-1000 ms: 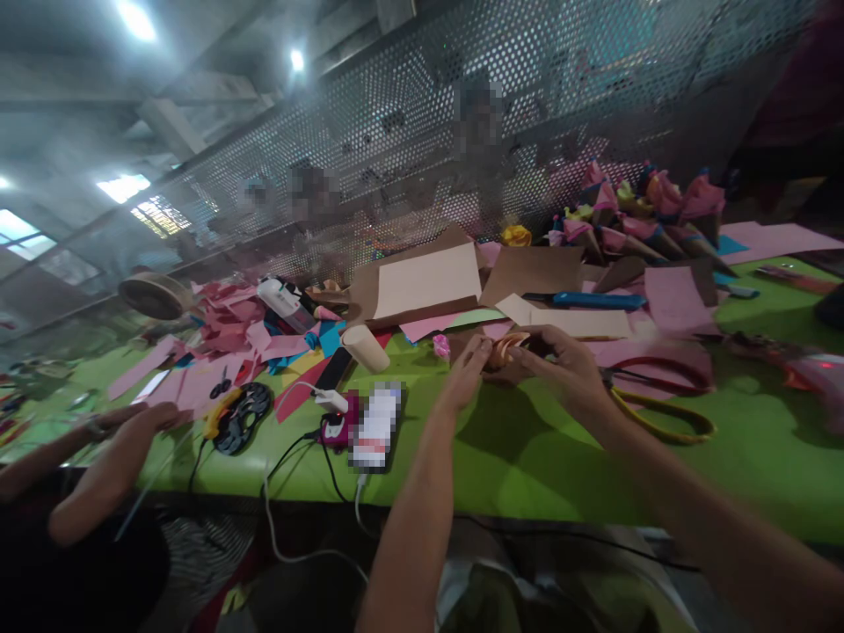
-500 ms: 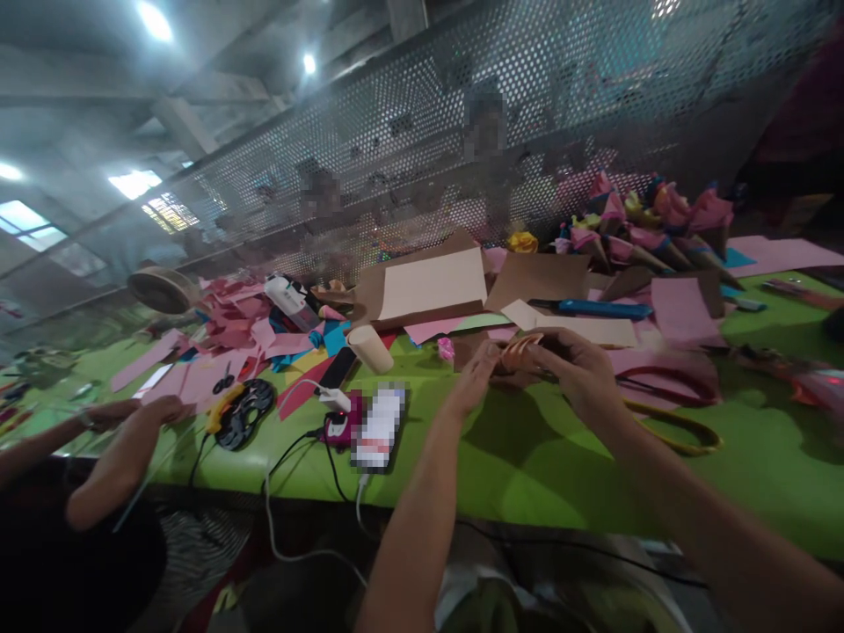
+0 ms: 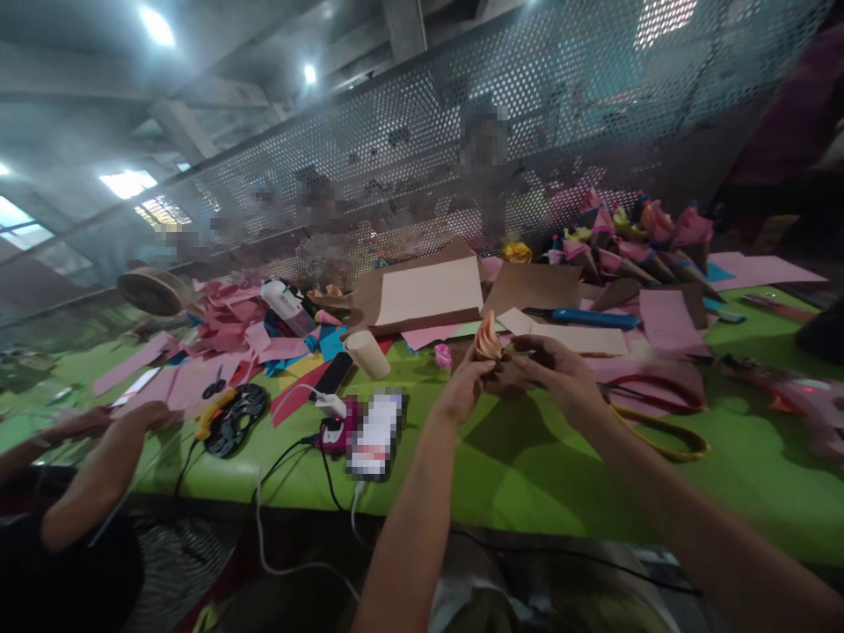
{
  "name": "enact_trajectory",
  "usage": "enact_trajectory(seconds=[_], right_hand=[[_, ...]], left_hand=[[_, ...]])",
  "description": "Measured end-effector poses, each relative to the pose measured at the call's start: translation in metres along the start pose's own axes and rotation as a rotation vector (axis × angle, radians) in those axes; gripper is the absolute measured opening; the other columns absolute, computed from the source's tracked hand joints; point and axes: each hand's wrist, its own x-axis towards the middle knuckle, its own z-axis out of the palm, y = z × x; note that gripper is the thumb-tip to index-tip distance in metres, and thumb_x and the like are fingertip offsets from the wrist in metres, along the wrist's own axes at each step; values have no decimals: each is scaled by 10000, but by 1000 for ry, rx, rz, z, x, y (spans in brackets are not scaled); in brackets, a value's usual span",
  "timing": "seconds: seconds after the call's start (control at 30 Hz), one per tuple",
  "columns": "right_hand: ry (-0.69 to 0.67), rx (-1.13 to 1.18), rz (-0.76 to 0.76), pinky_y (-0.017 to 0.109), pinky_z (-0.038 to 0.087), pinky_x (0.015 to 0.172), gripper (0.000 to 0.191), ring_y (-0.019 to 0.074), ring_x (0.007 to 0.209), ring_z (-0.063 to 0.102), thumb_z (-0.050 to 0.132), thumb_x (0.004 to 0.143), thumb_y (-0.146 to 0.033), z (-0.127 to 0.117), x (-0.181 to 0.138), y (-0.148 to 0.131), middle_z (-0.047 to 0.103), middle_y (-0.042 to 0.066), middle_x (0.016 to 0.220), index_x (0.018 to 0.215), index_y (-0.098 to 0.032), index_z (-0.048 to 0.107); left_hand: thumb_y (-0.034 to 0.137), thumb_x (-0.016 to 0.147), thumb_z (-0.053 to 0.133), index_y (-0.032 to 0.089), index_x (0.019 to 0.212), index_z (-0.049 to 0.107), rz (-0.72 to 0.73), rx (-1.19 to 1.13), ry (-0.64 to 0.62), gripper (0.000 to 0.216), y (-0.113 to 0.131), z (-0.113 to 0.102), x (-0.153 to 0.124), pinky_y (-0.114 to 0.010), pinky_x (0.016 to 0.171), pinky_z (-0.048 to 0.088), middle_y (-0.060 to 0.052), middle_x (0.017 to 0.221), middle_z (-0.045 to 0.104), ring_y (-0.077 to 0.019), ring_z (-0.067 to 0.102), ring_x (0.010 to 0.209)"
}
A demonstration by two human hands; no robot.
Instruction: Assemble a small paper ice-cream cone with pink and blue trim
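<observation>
Item: your peach paper flower (image 3: 489, 337) sits above the green counter (image 3: 527, 466).
Left hand (image 3: 462, 391): fingers pinch its base.
Right hand (image 3: 560, 374): fingers grip alongside.
Handling: likely light, crushable; hold the base, not the petals.

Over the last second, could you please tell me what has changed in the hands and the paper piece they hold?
The peach paper flower, earlier lying low and sideways between the hands, now stands upright above the fingers. Left hand and right hand stayed together, gripping it. The scissors, the paper roll and the green table are unchanged.
</observation>
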Motion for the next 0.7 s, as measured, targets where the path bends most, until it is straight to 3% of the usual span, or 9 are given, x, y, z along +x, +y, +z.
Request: enact_trajectory(seconds=[0.2, 0.37, 0.53, 0.7], right_hand=[[-34, -114, -34, 422, 578, 823, 537, 264, 966, 688, 830, 690, -581, 3, 0, 7, 747, 88, 1066, 1090, -239, 725], [4, -30, -4, 415, 566, 848, 472, 245, 940, 692, 825, 707, -565, 2, -1, 5, 754, 70, 1037, 1037, -241, 731], [133, -98, -89, 380, 551, 771, 349, 220, 840, 669, 799, 746, -520, 0, -3, -3, 739, 54, 942, 933, -235, 729], [137, -144, -131, 348, 519, 703, 321, 198, 772, 629, 782, 770, -490, -1, -4, -12, 726, 50, 912, 944, -227, 724]], left_hand=[[203, 694, 751, 213, 1198, 670, 10, -10, 20, 510, 0, 0, 0, -337, 946, 511, -44, 1077, 766, -199, 699, 1024], [255, 690, 846, 235, 1179, 686, 97, 51, -7, 515, 2, 5, -2, -381, 1070, 467, -60, 1224, 736, -221, 652, 1180], [255, 650, 891, 214, 1099, 699, 128, 140, 10, 490, 1, 9, -1, -422, 1072, 460, -73, 1181, 741, -234, 652, 1155], [249, 594, 914, 194, 1012, 686, 167, 160, 44, 480, -6, 5, 7, -435, 1060, 462, -57, 1076, 750, -210, 666, 1061]])
